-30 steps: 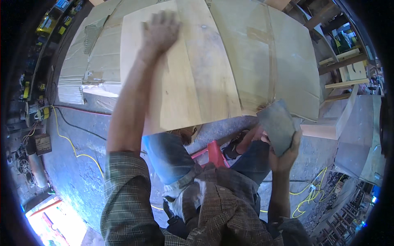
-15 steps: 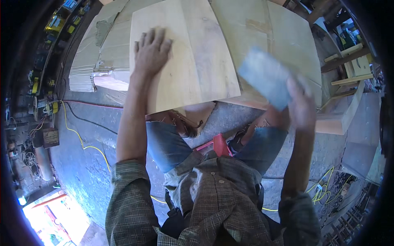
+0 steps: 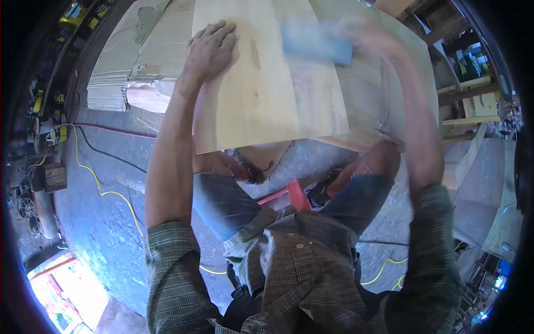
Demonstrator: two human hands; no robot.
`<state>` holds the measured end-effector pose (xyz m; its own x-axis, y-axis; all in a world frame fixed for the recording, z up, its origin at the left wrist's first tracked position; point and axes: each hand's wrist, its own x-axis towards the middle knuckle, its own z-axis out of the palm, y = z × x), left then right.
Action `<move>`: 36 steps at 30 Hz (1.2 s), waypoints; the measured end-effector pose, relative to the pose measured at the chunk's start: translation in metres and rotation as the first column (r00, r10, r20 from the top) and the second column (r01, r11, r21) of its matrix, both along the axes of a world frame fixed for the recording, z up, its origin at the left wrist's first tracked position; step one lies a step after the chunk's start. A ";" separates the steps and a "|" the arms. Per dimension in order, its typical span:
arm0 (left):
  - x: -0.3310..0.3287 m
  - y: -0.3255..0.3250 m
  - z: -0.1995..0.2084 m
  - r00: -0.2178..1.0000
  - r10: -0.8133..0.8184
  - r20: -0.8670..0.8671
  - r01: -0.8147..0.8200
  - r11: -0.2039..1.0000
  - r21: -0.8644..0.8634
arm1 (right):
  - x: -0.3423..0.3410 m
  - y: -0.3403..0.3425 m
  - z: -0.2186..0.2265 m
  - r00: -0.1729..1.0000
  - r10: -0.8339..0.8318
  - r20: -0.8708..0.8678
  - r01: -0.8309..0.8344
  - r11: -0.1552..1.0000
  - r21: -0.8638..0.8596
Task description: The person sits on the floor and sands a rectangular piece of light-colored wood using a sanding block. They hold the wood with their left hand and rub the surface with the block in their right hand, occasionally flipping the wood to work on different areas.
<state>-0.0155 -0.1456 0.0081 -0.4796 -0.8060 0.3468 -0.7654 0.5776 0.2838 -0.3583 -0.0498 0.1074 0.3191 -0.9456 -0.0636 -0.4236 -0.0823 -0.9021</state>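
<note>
A pale wooden board (image 3: pixel 250 100), made of joined strips and narrower at its far end, lies in front of me. My left hand (image 3: pixel 212 51) rests open and flat on its left edge. In my closed right hand (image 3: pixel 370 34) is a grey-blue rectangular piece (image 3: pixel 318 43) that looks like sandpaper, smeared by motion. The piece is over the board's right part, its right end near the board's edge. Blur hides whether it touches the wood, and my right fingers are indistinct.
Cardboard (image 3: pixel 114 75) lies beneath the board. A pink-red plastic stool (image 3: pixel 297 195) stands between my legs. Yellow cable (image 3: pixel 114 193) runs across the concrete floor at left. Wooden frames (image 3: pixel 473 106) stand at right, and tools (image 3: pixel 36 100) line the far left.
My right hand has swung away from me and to the left, carrying the grey-blue sandpaper from beside the board to over it. My left hand stays on the board; the view has shifted slightly.
</note>
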 end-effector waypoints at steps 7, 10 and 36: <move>0.009 -0.017 -0.014 0.925 -0.216 -0.311 0.234 0.972 0.021 | 0.003 0.003 0.008 0.771 0.053 -0.635 -0.148 0.984 -0.098; 0.021 -0.005 0.000 0.725 0.128 -0.676 0.307 0.819 0.485 | -0.003 -0.004 0.009 0.671 0.176 -0.721 -0.128 0.984 0.122; 0.061 -0.033 -0.015 0.986 -0.091 -0.138 0.066 0.981 -0.181 | -0.110 -0.175 -0.013 0.702 -0.116 0.702 -0.019 0.983 0.182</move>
<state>0.0457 -0.1782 -0.0067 -0.4733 -0.6885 0.5495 -0.6739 0.6847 0.2775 -0.4680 -0.2251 0.0939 0.2876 -0.9577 0.0087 0.3462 0.0955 -0.9333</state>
